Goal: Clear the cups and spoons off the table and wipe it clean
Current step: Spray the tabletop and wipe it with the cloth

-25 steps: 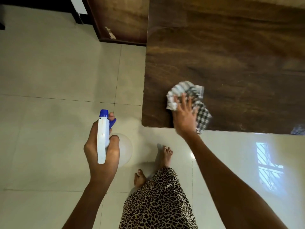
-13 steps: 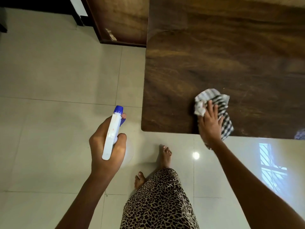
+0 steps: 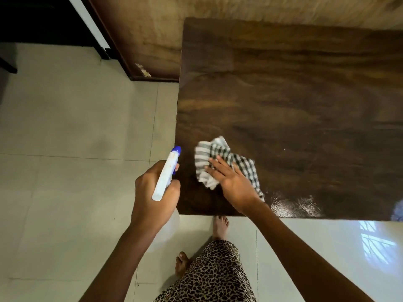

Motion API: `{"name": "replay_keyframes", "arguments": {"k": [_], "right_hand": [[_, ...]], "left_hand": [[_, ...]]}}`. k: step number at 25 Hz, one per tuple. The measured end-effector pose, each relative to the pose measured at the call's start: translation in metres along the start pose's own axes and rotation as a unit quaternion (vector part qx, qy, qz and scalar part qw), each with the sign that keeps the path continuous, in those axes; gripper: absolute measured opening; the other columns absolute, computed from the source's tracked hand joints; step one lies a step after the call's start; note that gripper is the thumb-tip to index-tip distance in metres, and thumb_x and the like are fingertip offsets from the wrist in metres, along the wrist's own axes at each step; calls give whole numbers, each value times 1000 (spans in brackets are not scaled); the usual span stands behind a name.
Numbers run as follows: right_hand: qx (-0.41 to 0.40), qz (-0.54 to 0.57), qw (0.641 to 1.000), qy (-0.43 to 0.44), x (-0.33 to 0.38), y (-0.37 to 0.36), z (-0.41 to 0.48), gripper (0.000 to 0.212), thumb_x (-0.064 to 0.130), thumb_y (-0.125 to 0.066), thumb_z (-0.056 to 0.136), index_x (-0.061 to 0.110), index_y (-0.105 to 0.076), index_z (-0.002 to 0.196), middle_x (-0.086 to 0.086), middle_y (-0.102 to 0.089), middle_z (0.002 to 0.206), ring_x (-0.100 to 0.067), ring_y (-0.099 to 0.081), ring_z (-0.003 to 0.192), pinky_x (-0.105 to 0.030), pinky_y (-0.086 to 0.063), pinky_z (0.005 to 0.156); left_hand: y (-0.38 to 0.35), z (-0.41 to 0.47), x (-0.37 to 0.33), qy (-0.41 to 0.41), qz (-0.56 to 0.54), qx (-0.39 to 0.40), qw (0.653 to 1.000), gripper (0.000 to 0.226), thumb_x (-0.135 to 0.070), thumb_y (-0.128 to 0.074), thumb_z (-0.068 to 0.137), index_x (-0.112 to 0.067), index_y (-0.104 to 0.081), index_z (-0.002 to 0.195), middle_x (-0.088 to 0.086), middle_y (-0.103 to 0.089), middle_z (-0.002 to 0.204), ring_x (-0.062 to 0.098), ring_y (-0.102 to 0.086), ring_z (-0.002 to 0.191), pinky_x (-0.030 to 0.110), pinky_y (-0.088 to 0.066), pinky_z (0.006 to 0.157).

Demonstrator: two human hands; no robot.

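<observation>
Head cam: our right hand (image 3: pixel 234 185), flat on the checked cloth (image 3: pixel 226 162), has swung back to the table (image 3: pixel 305 94)'s near-left corner; left hand (image 3: pixel 152 192) grips the spray bottle (image 3: pixel 166 174). No cups/spoons visible; wiping seems well along.

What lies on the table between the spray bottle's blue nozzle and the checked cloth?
Nothing: in the head view only bare dark table separates the spray bottle from the checked cloth.
</observation>
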State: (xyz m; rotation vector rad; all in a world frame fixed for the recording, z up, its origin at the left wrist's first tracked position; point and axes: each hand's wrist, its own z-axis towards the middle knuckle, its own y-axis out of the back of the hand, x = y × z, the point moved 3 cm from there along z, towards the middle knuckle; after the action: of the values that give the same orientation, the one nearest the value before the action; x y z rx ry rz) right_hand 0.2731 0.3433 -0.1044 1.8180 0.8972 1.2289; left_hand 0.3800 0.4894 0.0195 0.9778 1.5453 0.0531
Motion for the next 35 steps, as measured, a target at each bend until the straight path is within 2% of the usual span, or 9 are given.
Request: {"name": "replay_keyframes", "arguments": {"k": [1, 3, 6, 10, 15, 21, 26, 31, 35], "right_hand": [[-37, 35, 998, -26, -20, 11, -4, 68, -11, -42, 86, 19, -30, 145, -3, -16, 156, -14, 7, 139, -43, -2, 117], [-99, 66, 988, -94, -58, 39, -8, 65, -15, -45, 83, 15, -40, 141, -9, -30, 151, -20, -10, 141, -52, -15, 115], [-164, 78, 973, -145, -99, 88, 3, 63, -15, -45, 81, 12, -44, 138, -14, -34, 148, -31, -23, 141, -58, -27, 109], [-186, 88, 970, -130, -120, 128, 31, 55, -9, -42, 89, 12, -42, 139, -12, -31, 151, -26, -18, 143, -54, -26, 111], [-190, 106, 967, -134, -121, 132, 57, 56, -9, -40, 89, 14, -41, 140, -7, -30, 152, -18, -14, 143, -53, -25, 112], [-210, 136, 951, -180, -122, 141, 77, 59, -12, -39, 88, 15, -39, 141, -4, -28, 152, -12, -9, 142, -55, -19, 114], [-211, 112, 953, -189, -108, 141, 105, 62, -14, -40, 87, 16, -38, 141, -3, -26, 153, -11, -7, 141, -49, -14, 115], [-193, 118, 957, -182, -94, 133, 134, 63, -13, -40, 87, 17, -36, 142, -1, -25, 154, -10, -5, 142, -52, -16, 115], [-193, 129, 954, -190, -94, 141, 143, 62, -11, -37, 89, 19, -34, 143, 0, -22, 154, -7, -2, 142, -53, -17, 115]], "left_hand": [[-4, 11, -9, 1, 6, 1, 1000, 13, 0, -58, 80, -10, -59, 88, 1, -51, 62, 16, -47, 50, 8, -36, 43], [-14, 34, -23, 15, 12, 8, 1000, 15, 4, -57, 81, -9, -59, 88, 8, -55, 66, 17, -49, 52, 11, -37, 43], [-26, 64, -42, 46, 11, -4, 999, 11, -3, -59, 83, -10, -59, 92, 8, -57, 77, 16, -51, 57, 7, -40, 42], [-43, 100, -75, 71, 20, 0, 997, 5, -10, -59, 86, -13, -57, 90, -2, -51, 70, 15, -50, 59, 15, -40, 48], [-54, 133, -98, 85, 25, 14, 996, 9, -11, -58, 88, -14, -50, 84, -3, -44, 66, 16, -47, 57, 16, -41, 50], [-45, 159, -87, 110, 2, 26, 994, 10, -8, -58, 87, -15, -50, 88, -4, -45, 68, 15, -49, 59, 15, -41, 51], [-21, 189, -74, 107, -33, 17, 994, 10, -6, -58, 86, -14, -52, 87, -3, -47, 66, 15, -49, 57, 9, -40, 44], [-13, 217, -65, 112, -20, 22, 993, 27, -6, -57, 87, -24, -44, 72, -3, -43, 66, 13, -45, 56, 15, -41, 50], [-15, 225, -72, 91, -37, 21, 995, 16, -6, -59, 86, -17, -49, 88, -5, -45, 68, 14, -48, 59, 17, -44, 54]]}}
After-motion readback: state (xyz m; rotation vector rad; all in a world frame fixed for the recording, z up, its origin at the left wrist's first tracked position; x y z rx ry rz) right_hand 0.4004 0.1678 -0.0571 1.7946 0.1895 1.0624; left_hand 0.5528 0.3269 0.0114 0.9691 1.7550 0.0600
